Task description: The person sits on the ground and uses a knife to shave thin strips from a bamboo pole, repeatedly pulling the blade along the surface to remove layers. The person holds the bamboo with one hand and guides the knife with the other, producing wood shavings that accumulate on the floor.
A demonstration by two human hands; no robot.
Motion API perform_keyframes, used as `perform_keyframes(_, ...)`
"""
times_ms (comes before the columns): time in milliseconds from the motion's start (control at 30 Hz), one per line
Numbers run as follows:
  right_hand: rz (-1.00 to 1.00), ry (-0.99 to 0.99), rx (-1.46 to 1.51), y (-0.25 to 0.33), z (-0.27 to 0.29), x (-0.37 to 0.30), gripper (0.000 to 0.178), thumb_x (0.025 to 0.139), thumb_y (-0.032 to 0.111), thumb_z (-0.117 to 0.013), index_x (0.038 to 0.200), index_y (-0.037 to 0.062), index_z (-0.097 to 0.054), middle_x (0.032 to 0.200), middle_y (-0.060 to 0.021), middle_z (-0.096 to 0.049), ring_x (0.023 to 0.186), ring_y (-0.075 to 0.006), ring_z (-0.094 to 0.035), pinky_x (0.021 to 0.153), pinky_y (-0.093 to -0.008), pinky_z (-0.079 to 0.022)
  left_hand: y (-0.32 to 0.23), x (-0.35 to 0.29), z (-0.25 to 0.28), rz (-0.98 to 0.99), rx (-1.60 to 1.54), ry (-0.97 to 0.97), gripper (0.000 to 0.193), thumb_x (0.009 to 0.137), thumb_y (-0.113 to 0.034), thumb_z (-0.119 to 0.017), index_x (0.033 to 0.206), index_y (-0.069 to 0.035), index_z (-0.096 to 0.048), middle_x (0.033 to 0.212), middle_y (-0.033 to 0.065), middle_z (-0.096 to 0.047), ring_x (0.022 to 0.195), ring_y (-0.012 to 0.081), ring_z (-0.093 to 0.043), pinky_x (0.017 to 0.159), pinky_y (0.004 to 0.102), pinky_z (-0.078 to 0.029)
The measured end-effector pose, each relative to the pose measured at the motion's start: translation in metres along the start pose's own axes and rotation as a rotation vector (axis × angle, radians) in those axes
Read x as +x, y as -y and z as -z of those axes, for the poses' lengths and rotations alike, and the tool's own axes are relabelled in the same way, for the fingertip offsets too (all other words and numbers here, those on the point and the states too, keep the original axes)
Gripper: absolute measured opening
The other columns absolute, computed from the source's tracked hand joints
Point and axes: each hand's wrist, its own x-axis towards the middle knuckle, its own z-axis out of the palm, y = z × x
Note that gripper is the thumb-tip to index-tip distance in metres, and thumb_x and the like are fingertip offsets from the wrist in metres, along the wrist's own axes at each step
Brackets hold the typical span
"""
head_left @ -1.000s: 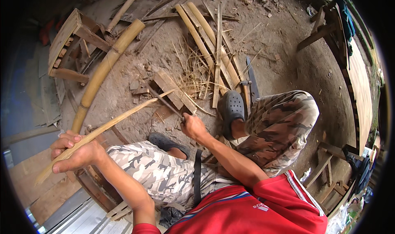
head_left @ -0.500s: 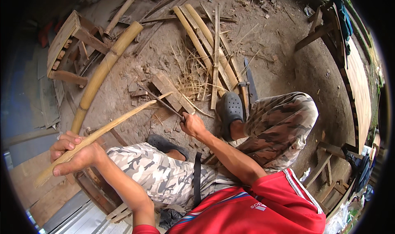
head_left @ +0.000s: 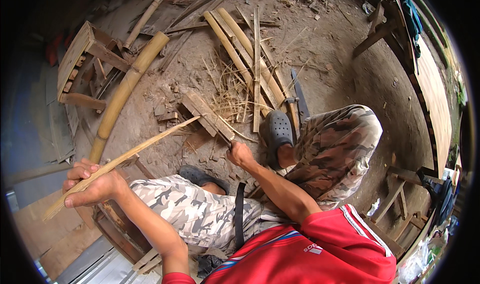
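My left hand is closed round a long split bamboo strip, with the thumb stretched along it. The strip slants up to the right, and its pointed tip reaches the edge of a wooden block on the ground. In front of my knees, my right hand grips the dark handle of a long-bladed knife. Its blade runs up and left beside the block and is hard to pick out against the wood.
A thick bamboo pole leans by a wooden frame at the left. Ahead lie bamboo lengths, thin shavings, a hammer and a dark saw-like blade. A wooden bench stands at the right.
My right hand has moved slightly right and down, bringing the knife from across the strip's tip to alongside the block. The strip's tip has shifted slightly left; my left hand has barely moved.
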Motion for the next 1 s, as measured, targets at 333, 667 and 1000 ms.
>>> perform_keyframes(333,-0.073,0.019,-0.017,-0.043,-0.007,0.026,0.033,0.081,0.019,-0.057,0.098,-0.0072,-0.068,0.099,-0.0343,-0.066,0.098,-0.0468,-0.065,0.086,-0.0506,-0.053,-0.004,-0.005,-0.009,-0.019,-0.014,0.042,0.066,0.091,-0.076,-0.041,0.086,-0.011,-0.040,0.056,0.0009,-0.037,0.050,0.0108,-0.035,0.045,0.0229,-0.028)
perform_keyframes(667,0.115,-0.048,0.144,0.069,0.024,-0.020,0.030,0.085,0.026,-0.062,0.099,-0.0005,-0.061,0.087,-0.0302,-0.067,0.086,-0.0474,-0.066,0.079,-0.0545,-0.052,0.004,0.012,0.005,0.237,-0.189,0.046,0.048,0.096,-0.054,-0.056,0.105,-0.007,-0.050,0.073,0.0055,-0.054,0.070,0.0167,-0.052,0.065,0.0333,-0.048)
perform_keyframes(1000,0.592,-0.005,0.188,0.150,0.031,-0.089,0.020,0.087,0.016,-0.059,0.100,0.0021,-0.053,0.077,-0.0259,-0.066,0.073,-0.0467,-0.065,0.067,-0.0542,-0.052,0.014,0.018,0.029,0.305,-0.264,0.258,0.059,0.097,-0.066,-0.041,0.088,-0.009,-0.053,0.071,-0.0010,-0.042,0.063,0.0133,-0.046,0.069,0.0320,-0.041)
